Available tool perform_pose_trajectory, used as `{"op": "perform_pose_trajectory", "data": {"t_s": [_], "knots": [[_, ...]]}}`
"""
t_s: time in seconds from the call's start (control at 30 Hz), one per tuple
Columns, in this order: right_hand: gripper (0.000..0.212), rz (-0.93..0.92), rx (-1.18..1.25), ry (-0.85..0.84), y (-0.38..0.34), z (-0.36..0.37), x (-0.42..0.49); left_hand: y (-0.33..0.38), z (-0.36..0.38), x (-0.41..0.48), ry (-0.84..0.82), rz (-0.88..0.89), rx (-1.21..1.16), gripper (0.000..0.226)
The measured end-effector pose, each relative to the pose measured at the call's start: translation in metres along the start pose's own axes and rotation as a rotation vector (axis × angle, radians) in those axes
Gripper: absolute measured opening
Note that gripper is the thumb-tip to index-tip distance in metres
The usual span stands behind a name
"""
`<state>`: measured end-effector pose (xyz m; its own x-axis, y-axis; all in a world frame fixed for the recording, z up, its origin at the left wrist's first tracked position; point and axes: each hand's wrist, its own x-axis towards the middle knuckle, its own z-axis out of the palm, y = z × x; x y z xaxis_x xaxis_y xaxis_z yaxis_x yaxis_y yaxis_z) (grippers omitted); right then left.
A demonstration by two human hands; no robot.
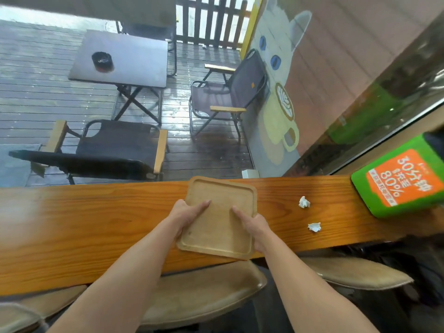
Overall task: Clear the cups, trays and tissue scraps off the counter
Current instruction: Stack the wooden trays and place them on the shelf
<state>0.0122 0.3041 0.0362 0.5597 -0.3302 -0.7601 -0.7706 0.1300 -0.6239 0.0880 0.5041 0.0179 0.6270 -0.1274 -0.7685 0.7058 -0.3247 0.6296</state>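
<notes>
While both hands grip it from opposite sides, the tray (pixel 217 219) sits on the counter (pixel 96 224), its near edge jutting just past the counter's front lip. It is a bare wooden tray with rounded corners and a low rim, and another tray edge seems to show under its far side, though I cannot tell for sure. The left hand (pixel 186 216) clamps the left rim, thumb lying on the tray's top face and the fingers hidden beneath. The right hand (pixel 254 227) clamps the right rim the same way, thumb on top. Two tissue scraps lie on the bare counter to the right of the tray, apart from it and from each other: one scrap (pixel 304 202) farther back, the other scrap (pixel 314 227) nearer the front edge. At the counter's right end stands a green box (pixel 398 186) with an orange panel reading "30" and "80%" among Chinese characters too blurred to read. Padded stools (pixel 204 292) stand below the counter.
</notes>
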Motion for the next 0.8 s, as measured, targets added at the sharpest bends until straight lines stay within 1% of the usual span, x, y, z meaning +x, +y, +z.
{"op": "perform_pose_trajectory", "data": {"t_s": [0.07, 0.17, 0.27, 0.37, 0.47, 0.57, 0.7, 0.73, 0.8], "knots": [[0.091, -0.028, 0.007, 0.018, -0.005, -0.013, -0.015, 0.015, 0.010, -0.012, -0.014, 0.043, 0.041, 0.088], [0.094, -0.102, 0.052, 0.088, -0.010, -0.045, -0.039, 0.038, 0.038, -0.028, -0.056, 0.127, 0.101, 0.081], [0.096, -0.153, 0.104, 0.206, -0.005, -0.091, -0.068, 0.054, 0.084, -0.053, -0.115, 0.233, 0.150, 0.080], [0.098, -0.165, 0.182, 0.328, 0.014, -0.144, -0.102, 0.062, 0.138, -0.089, -0.145, 0.319, 0.260, 0.083], [0.088, -0.171, 0.280, 0.440, 0.046, -0.199, -0.141, 0.060, 0.195, -0.129, -0.184, 0.410, 0.369, 0.082], [0.078, -0.172, 0.365, 0.494, 0.087, -0.247, -0.180, 0.046, 0.248, -0.170, -0.261, 0.462, 0.441, 0.093], [0.083, -0.132, 0.455, 0.607, 0.157, -0.294, -0.230, 0.007, 0.311, -0.217, -0.335, 0.536, 0.555, 0.110], [0.083, -0.117, 0.498, 0.630, 0.176, -0.303, -0.242, -0.004, 0.327, -0.227, -0.358, 0.532, 0.598, 0.108], [0.085, -0.084, 0.569, 0.680, 0.218, -0.321, -0.265, -0.028, 0.362, -0.248, -0.434, 0.512, 0.698, 0.097]]}}
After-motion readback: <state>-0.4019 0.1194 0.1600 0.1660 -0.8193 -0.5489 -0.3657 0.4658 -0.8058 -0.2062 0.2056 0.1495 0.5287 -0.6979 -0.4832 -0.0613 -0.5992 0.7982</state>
